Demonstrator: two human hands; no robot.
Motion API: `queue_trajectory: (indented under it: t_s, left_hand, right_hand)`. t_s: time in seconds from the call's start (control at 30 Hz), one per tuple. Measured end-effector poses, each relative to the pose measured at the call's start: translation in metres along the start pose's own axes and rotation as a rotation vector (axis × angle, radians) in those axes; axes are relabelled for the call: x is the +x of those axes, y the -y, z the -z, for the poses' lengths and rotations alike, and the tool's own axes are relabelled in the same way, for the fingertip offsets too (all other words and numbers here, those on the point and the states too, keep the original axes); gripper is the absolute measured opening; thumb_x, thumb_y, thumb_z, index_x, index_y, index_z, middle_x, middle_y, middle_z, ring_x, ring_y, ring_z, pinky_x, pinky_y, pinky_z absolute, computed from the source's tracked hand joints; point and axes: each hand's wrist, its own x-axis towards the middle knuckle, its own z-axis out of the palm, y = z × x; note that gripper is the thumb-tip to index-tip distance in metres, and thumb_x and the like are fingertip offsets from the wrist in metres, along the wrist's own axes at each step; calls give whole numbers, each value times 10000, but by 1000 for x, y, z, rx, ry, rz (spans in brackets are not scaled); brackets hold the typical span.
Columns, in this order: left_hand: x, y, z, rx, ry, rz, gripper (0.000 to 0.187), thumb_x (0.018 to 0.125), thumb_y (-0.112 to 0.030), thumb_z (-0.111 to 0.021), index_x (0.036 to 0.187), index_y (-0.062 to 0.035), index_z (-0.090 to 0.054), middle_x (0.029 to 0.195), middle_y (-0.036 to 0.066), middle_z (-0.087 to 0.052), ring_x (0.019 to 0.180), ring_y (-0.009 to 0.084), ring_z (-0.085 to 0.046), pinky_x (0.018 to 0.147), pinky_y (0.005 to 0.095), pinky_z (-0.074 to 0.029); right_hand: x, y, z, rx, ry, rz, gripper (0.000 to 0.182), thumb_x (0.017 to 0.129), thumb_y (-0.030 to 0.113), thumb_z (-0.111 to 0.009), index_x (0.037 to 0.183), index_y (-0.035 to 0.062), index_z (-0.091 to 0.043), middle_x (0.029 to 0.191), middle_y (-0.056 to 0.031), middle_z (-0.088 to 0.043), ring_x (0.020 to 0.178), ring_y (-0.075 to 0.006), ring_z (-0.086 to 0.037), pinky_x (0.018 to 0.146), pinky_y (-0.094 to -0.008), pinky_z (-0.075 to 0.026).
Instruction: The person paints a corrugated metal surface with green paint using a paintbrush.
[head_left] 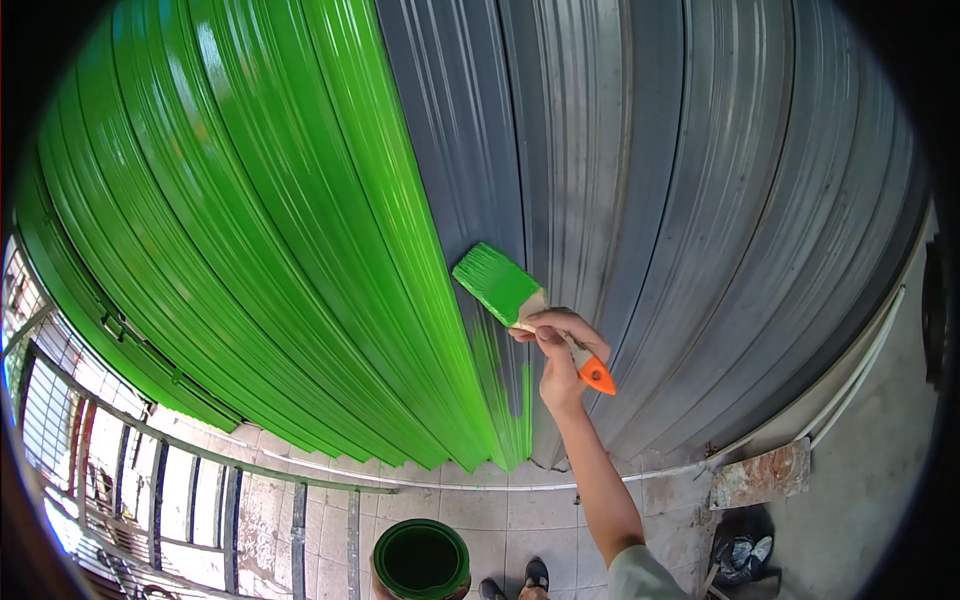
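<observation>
A ribbed metal shutter (700,200) fills the view, its left part glossy green, the rest bare grey. The right hand (560,355) is closed around a paintbrush (530,305) (orange handle tip, bristles loaded green), the bristles lying against the grey metal just beside the green edge. A paint can (422,560) stands on the tiled floor (560,510) below.

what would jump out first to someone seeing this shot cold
The glossy green paint covering the left half of the corrugated metal shutter, against the bare grey on the right. At the boundary, the right hand holds a green-loaded paintbrush with an orange handle tip against the shutter. Below, an open paint can stands on the tiled floor.
</observation>
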Motion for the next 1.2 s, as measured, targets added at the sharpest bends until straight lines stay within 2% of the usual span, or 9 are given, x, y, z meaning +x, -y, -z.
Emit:
queue_trajectory:
  t_s: [0.03, 0.3, 0.43, 0.6, 0.67, 0.8, 0.97, 1.07, 1.2]
  left_hand:
    - [-7, 2, 6, 10, -15, 10, 757, 482, -101, -896, 1139, 23, -542, 1042, 110, -641, 910, 206, -638, 821, 347, -529]
    - [-40, 24, 43, 70, -106, 1, 699, 480, -65, -877, 1104, 23, -575, 1022, 106, -650, 892, 201, -640, 803, 339, -534]
    - [-29, 6, 36, 188, -127, -176, 625, 477, -41, -842, 1058, 22, -622, 990, 99, -661, 860, 192, -637, 792, 331, -531]
    - [-21, -67, 5, -154, -173, -174, 740, 499, -76, -851, 1170, 34, -557, 1071, 103, -627, 930, 197, -615, 837, 334, -518]
    - [-23, -60, 6, -148, -172, -204, 826, 476, -68, -857, 1216, 33, -505, 1098, 95, -603, 960, 203, -604, 857, 343, -517]
    - [-20, -79, 5, -133, -223, -232, 841, 442, -28, -844, 1205, 22, -495, 1084, 85, -600, 955, 193, -602, 871, 349, -513]
    - [-8, -88, 18, -108, -166, -178, 833, 430, -22, -839, 1193, 14, -506, 1085, 90, -602, 961, 189, -601, 868, 349, -514]
    - [11, -91, 17, -216, -187, -210, 858, 430, -53, -850, 1207, 15, -491, 1093, 94, -600, 961, 197, -606, 858, 349, -517]
    - [32, -82, 22, -324, -189, -212, 931, 460, -118, -903, 1243, 39, -427, 1122, 124, -575, 993, 220, -592, 882, 351, -498]
  right_hand:
    - [-4, -13, 1, 50, 5, -21, 90, 861, 5, -591, 866, -52, -661, 818, -128, -674, 717, -187, -679, 640, -267, -541]
    - [-166, -104, 71, -30, -129, -396, 107, 859, -26, -562, 861, -61, -663, 756, -97, -673, 670, -147, -661, 631, -250, -544]
    - [-118, -96, 64, -34, -78, -363, 122, 863, -22, -556, 857, -65, -670, 755, -94, -672, 661, -134, -657, 613, -258, -554]
    - [4, -2, -7, 90, -34, -108, 119, 872, -6, -556, 856, -63, -660, 775, -117, -678, 662, -169, -675, 614, -277, -563]
    - [29, 19, -24, 123, -17, -34, 118, 877, -3, -555, 858, -60, -658, 778, -125, -679, 666, -181, -680, 618, -280, -565]
    - [3, -16, -18, 68, -23, 1, 160, 839, -1, -505, 862, -85, -638, 787, -154, -661, 676, -220, -674, 630, -320, -565]
    - [-107, -72, 41, -92, 18, -195, 128, 865, -8, -541, 811, -61, -645, 710, -111, -652, 610, -170, -656, 575, -271, -545]
    - [-118, -65, 47, -108, 15, -374, 145, 857, -37, -542, 750, -48, -640, 678, -75, -642, 564, -107, -595, 542, -239, -499]
    - [-45, -27, 4, -149, 40, -282, 135, 845, -23, -535, 763, -57, -636, 692, -92, -635, 572, -131, -608, 533, -247, -502]
